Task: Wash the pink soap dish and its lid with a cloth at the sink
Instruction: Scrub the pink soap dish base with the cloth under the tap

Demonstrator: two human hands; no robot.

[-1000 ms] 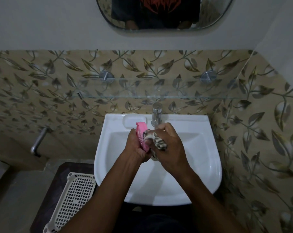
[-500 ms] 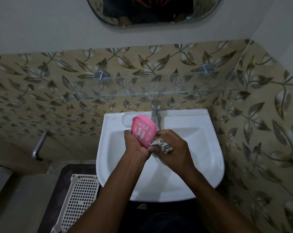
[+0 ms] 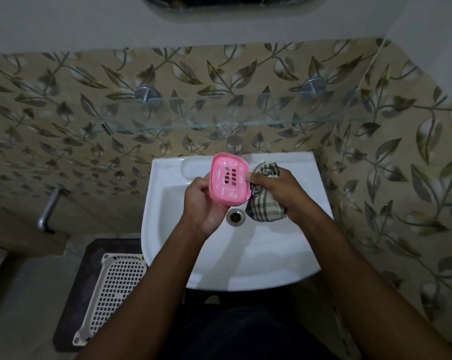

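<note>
My left hand grips a pink soap dish from below and holds it over the white sink. The dish faces me, showing its slotted inside with soapy smears. My right hand holds a bunched checked cloth just right of the dish, its thumb touching the dish's right rim. No lid is visible.
A chrome tap stands at the sink's back, the drain lies below the dish. A glass shelf runs above the tap. A white perforated basket sits on a dark mat at the lower left.
The dish has turned from edge-on to facing me, its inside now showing. The cloth has come off the dish and moved to its right side.
</note>
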